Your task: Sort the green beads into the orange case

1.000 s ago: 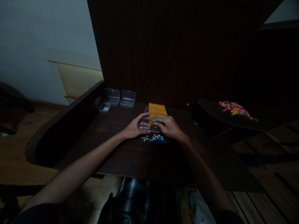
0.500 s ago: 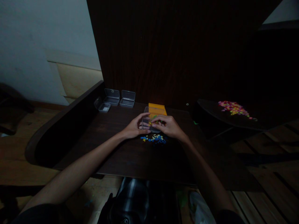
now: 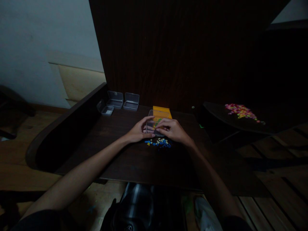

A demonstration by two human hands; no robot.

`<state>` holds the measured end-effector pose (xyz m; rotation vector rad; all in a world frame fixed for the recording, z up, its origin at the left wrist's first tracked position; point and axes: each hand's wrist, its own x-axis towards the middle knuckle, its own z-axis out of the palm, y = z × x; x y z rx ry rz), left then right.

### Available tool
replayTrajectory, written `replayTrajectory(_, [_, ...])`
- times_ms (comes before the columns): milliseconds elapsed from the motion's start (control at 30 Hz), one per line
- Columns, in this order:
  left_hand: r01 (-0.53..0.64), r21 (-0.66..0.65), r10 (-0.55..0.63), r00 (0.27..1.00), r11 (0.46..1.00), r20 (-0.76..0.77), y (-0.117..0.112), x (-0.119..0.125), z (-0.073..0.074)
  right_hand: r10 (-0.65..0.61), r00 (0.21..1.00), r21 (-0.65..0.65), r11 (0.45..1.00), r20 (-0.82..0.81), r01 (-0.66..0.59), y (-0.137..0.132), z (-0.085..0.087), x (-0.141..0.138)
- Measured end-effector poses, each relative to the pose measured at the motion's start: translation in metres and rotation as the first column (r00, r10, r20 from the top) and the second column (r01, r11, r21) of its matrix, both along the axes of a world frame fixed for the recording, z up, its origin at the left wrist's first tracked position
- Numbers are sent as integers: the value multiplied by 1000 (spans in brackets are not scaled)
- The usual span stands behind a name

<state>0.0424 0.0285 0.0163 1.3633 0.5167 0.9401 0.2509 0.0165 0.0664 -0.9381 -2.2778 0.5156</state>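
A clear plastic box lies on the dark table between my hands. My left hand is curved round its left side, thumb in front and fingers along the wall. My right hand is over the box's right part, thumb and forefinger pinched at a tiny yellow piece. Some green shows inside, partly covered by the fingers. An orange panel stands out behind the box. Just in front lies a small pile of blue, cream and yellow pieces.
Clear open-lidded boxes stand at the back left, a smaller one beside them. A raised wooden side bounds the table on the left. Pink and yellow pieces are heaped on a dark surface at the right.
My right hand's fingers have shifted very slightly over the box, and a little more green shows. My left hand, the box and the pile stay in place.
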Motion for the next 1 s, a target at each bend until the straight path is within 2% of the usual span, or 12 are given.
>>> replayTrajectory(233, [15,-4,-15,1000,1000,11,-1,1,3,-40,995,31,999,95,37,1,0,-1])
replayTrajectory(433, [34,-14,-34,999,999,-6,-1,1,1,-56,983,-14,998,173,59,3,-1,0])
replayTrajectory(667, [39,-4,-39,999,999,-20,0,0,-1,-19,970,28,1000,243,12,5,-3,-1])
replayTrajectory(1000, [30,-11,-31,999,999,-15,-1,1,0,-71,962,71,996,265,54,2,-2,-7])
